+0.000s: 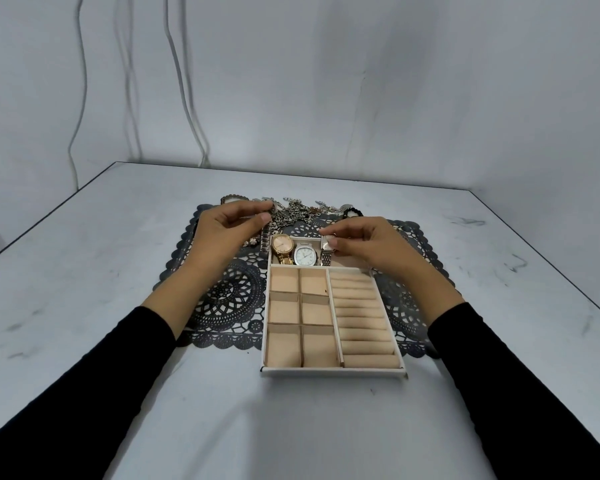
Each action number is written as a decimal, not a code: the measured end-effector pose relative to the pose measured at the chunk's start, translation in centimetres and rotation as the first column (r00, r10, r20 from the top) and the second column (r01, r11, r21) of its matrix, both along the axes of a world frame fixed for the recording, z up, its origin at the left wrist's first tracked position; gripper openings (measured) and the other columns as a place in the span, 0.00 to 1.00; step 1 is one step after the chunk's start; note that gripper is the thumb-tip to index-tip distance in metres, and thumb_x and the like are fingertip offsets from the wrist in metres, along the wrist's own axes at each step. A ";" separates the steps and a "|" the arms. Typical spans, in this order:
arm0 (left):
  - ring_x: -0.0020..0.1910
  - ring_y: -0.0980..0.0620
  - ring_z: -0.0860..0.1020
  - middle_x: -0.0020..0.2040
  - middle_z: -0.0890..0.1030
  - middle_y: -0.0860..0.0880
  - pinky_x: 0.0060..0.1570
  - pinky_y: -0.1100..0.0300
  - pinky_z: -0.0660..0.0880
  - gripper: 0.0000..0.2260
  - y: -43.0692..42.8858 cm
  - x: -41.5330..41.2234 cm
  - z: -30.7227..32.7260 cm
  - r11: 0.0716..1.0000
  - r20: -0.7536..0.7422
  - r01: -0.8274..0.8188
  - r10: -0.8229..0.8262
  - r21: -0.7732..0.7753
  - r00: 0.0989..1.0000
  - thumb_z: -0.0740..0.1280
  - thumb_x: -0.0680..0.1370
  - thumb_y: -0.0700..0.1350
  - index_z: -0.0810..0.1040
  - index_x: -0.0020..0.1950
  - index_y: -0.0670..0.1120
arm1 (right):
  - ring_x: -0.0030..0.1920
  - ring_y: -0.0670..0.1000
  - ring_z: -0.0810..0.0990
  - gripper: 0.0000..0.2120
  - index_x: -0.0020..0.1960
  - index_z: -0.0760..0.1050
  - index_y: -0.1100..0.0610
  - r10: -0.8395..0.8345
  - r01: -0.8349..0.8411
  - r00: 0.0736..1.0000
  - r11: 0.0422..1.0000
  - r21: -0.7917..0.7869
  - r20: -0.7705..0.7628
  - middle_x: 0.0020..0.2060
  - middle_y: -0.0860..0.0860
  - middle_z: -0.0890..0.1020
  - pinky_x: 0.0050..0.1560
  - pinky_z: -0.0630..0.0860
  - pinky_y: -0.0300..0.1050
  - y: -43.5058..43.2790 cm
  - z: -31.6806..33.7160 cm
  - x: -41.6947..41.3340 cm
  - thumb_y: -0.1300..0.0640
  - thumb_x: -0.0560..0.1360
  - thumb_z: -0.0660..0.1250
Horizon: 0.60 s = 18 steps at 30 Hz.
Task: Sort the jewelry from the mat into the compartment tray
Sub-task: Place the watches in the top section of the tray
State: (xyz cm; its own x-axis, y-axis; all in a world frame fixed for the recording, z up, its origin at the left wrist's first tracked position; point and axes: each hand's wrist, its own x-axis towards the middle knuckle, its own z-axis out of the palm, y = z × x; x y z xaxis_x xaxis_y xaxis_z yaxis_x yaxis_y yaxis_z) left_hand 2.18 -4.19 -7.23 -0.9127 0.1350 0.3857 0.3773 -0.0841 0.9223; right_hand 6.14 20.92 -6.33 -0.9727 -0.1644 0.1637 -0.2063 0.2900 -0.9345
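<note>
Watch-sorting looks to be the step in hand. The right hand point(364, 244) pinches a square silver watch with a metal link band point(326, 255) between thumb and fingertips, low in the far compartment of the beige compartment tray point(333, 372), beside a round gold watch point(281, 245) and a white-dial silver watch point(305, 255). Next it needs only to let go. The left hand point(222, 233) hovers curled over tangled silver chains point(298, 211) at the far edge of the black lace mat point(222, 299); whether it grips one I cannot tell

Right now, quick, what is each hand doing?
Left hand: fingers curled at the jewelry pile; a grip cannot be told.
Right hand: pinches the square silver watch.
</note>
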 end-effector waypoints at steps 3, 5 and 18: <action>0.53 0.55 0.82 0.52 0.85 0.50 0.52 0.62 0.77 0.09 -0.2 -0.2 0.0 1.000 0.019 -0.010 0.010 0.028 1.000 0.72 0.74 0.37 0.84 0.54 0.45 | 0.47 0.48 0.83 0.10 0.53 0.81 0.57 -0.009 0.009 1.000 1.000 0.024 -0.001 0.47 0.58 0.84 0.51 0.80 0.42 -0.2 0.0 0.0 0.66 0.74 0.69; 0.54 0.54 0.82 0.53 0.85 0.51 0.52 0.62 0.77 0.09 -0.4 -0.4 0.0 1.000 0.022 -0.008 0.008 0.028 1.000 0.73 0.74 0.38 0.84 0.53 0.47 | 0.46 0.47 0.83 0.10 0.52 0.81 0.55 -0.019 0.019 1.000 0.999 0.032 0.000 0.46 0.56 0.84 0.51 0.80 0.41 -0.3 0.0 -0.1 0.66 0.74 0.69; 0.54 0.54 0.82 0.53 0.85 0.50 0.53 0.62 0.77 0.09 -0.5 -0.3 0.0 0.999 0.027 -0.012 0.011 0.035 1.000 0.73 0.75 0.38 0.84 0.54 0.46 | 0.42 0.48 0.81 0.10 0.47 0.83 0.46 -0.119 0.126 0.991 0.980 0.155 -0.055 0.39 0.50 0.84 0.53 0.80 0.55 -0.7 -0.5 -0.3 0.61 0.74 0.71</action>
